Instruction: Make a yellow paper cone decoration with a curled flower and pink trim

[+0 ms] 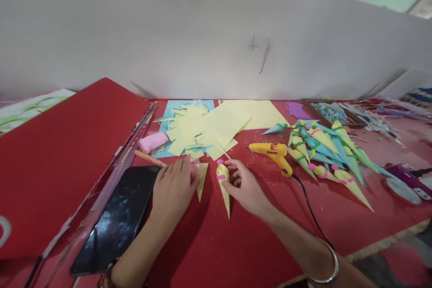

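A small yellow paper cone (225,193) with pink balls near its folded top lies on the red table, point toward me. My right hand (246,186) is curled at its right side, thumb and fingers against it. A thin pale stick (222,149) reaches to my right index fingertip; whether it is gripped is unclear. My left hand (173,184) is closed over pink clay (194,170) in clear plastic, mostly hidden by the fingers. Just beside that hand lies a folded yellow paper piece (201,182).
A yellow glue gun (272,153) lies right of my hands, its black cord (312,213) running toward my right forearm. Finished paper cones (319,146) are heaped beyond it. Yellow paper sheets (222,121), a pink block (153,141) and a black phone (118,220) lie behind and left.
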The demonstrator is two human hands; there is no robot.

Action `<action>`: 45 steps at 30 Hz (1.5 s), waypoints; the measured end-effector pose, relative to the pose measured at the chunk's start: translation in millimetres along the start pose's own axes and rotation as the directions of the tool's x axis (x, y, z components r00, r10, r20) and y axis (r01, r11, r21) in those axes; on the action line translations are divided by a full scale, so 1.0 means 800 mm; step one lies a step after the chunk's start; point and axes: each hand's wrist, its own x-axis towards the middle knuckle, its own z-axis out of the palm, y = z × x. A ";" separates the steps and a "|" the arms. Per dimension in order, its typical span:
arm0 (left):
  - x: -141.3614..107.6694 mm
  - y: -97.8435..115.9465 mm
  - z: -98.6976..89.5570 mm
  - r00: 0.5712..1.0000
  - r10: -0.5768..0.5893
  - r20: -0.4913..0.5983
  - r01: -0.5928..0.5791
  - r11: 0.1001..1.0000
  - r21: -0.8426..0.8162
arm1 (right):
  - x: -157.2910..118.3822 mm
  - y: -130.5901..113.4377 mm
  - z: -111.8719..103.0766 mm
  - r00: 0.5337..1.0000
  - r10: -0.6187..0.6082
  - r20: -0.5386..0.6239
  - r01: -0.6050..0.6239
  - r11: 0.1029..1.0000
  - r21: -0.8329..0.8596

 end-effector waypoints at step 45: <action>-0.007 0.029 -0.009 0.899 0.385 -0.211 -0.439 0.780 -0.446 | -0.011 -0.017 -0.001 0.930 -0.368 -0.008 0.368 0.928 0.050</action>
